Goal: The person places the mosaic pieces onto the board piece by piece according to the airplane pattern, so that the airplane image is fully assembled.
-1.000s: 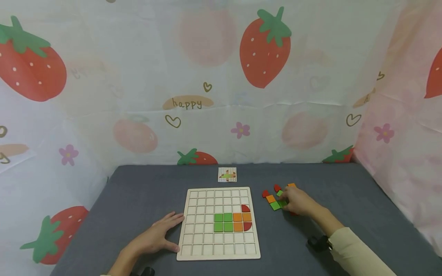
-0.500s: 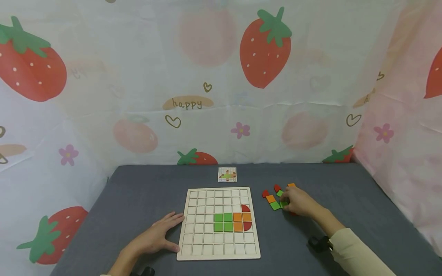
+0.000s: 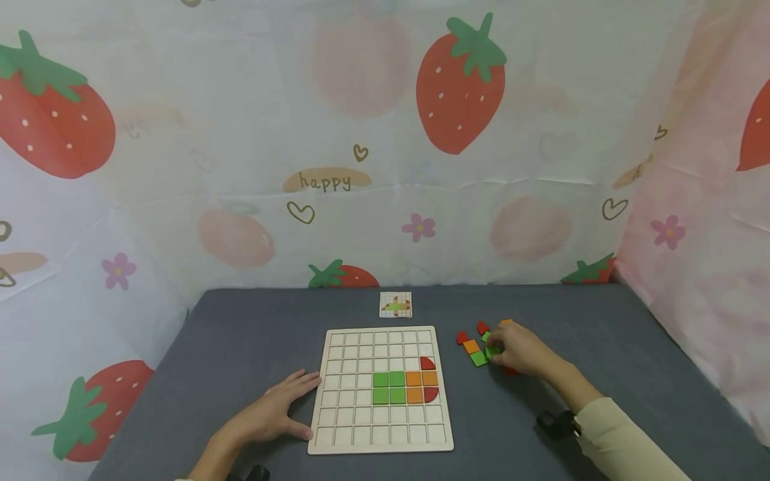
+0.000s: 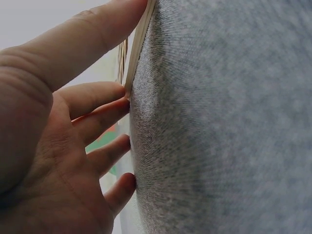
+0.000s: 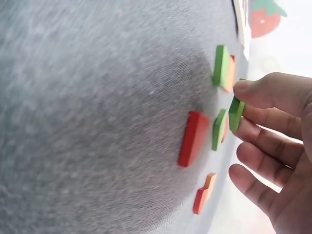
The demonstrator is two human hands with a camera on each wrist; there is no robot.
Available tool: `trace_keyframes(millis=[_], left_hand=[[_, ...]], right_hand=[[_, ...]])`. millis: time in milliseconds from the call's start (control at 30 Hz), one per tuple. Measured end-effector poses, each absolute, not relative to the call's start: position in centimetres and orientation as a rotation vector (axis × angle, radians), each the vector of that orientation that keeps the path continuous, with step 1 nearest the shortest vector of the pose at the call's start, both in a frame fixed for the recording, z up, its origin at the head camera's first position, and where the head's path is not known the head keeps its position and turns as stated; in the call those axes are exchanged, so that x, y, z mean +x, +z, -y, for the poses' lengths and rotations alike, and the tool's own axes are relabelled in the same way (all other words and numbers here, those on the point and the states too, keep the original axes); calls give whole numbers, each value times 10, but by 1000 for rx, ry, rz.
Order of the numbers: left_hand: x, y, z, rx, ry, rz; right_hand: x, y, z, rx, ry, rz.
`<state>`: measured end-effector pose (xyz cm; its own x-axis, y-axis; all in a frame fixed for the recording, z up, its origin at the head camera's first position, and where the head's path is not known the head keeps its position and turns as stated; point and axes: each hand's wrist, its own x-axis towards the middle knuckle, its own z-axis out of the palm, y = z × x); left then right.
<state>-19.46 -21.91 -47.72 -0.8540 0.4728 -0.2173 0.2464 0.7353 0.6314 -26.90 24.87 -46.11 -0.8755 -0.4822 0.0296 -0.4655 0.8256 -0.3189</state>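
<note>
My left hand lies on the table with its fingers spread. Its thumb and fingertips touch the left edge of the wooden grid board, whose edge also shows in the left wrist view. On the board sit several green square tiles, a few orange square tiles and two red rounded tiles. To the board's right, my right hand pinches a green tile between thumb and fingers, just above the loose pieces.
Loose red, orange and green tiles lie around the right hand. A red piece is nearest the right wrist camera. Behind the board lies a small pattern card. A strawberry-print curtain borders the grey table.
Both hands stay almost in place. The green tile at my right fingertips shows at a slightly different tilt.
</note>
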Motion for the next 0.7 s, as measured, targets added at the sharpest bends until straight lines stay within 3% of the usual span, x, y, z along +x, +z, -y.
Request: trace_keyframes(millis=[700], left_hand=[[-196, -479, 220, 543, 851, -2575]], right_hand=[[-261, -441, -226, -831, -495, -2975]])
